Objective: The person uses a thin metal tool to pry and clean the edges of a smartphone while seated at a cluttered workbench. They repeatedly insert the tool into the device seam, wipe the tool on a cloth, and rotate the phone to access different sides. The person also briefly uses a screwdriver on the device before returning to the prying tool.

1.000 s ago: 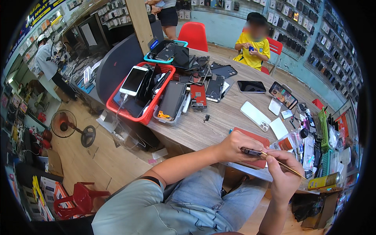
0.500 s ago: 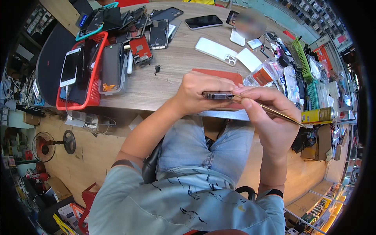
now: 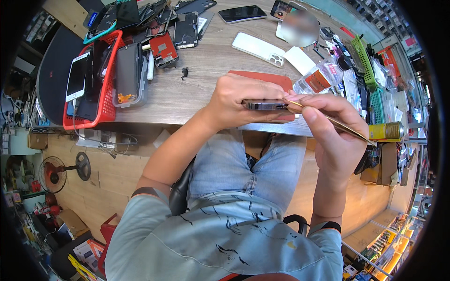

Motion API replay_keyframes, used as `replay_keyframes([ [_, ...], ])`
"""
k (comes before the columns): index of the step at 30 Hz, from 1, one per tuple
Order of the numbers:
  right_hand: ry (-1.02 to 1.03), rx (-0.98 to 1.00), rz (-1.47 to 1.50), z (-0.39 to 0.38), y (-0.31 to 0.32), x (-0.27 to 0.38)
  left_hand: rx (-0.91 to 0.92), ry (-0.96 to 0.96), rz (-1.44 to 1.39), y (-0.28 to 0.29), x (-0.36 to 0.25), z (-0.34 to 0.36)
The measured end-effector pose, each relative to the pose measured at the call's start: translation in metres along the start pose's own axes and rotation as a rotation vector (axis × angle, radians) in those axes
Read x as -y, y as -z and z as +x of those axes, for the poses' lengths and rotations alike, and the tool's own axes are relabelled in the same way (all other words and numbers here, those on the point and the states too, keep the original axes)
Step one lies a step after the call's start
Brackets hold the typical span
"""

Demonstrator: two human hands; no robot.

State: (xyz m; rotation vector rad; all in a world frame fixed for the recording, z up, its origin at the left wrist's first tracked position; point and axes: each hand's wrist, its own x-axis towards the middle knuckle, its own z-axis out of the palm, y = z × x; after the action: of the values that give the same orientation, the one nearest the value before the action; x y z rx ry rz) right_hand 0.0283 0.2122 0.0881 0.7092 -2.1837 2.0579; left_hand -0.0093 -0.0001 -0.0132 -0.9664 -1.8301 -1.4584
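My left hand [image 3: 227, 100] is closed around a dark phone [image 3: 265, 106], held on edge above the table's front edge, with its narrow side toward me. In my right hand [image 3: 335, 129], thumb and fingers pinch a slim gold-coloured pair of tweezers [image 3: 347, 126]. The tweezers' tip end lies at my left fingertips, by the right end of the phone; the exact contact is hidden by fingers. Beneath my hands lies a reddish mat [image 3: 281, 80]. Just beyond my right hand a clear plastic bottle [image 3: 323, 76] with an orange label lies tilted.
To the left stand a red basket [image 3: 108, 84] holding phones and a clear plastic box [image 3: 140, 91]. Phone parts [image 3: 186, 30] are piled at the back left. A white phone [image 3: 258, 49] and a black-screened phone [image 3: 242, 14] lie farther back. At right are a yellow can [image 3: 386, 131] and green baskets [image 3: 364, 61].
My right hand and the tweezers have shifted slightly right. The phone has risen a little in view with my left hand, still held. The whole view has moved slightly.
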Motion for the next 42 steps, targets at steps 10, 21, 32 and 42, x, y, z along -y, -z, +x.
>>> replay_keyframes([
  [10, 0.048, 0.086, -0.001, 0.001, 0.009, 0.002, 0.002, -0.003, 0.047, 0.001, -0.007, 0.006],
  [21, -0.059, 0.065, -0.034, 0.0, 0.008, 0.004, 0.003, -0.025, 0.043, 0.001, -0.005, 0.006],
  [32, -0.071, 0.055, -0.014, 0.001, 0.005, 0.006, 0.019, -0.024, 0.064, 0.003, -0.005, 0.006],
  [42, -0.046, 0.041, -0.008, 0.0, 0.004, 0.005, 0.026, -0.018, 0.04, 0.004, -0.003, 0.005],
])
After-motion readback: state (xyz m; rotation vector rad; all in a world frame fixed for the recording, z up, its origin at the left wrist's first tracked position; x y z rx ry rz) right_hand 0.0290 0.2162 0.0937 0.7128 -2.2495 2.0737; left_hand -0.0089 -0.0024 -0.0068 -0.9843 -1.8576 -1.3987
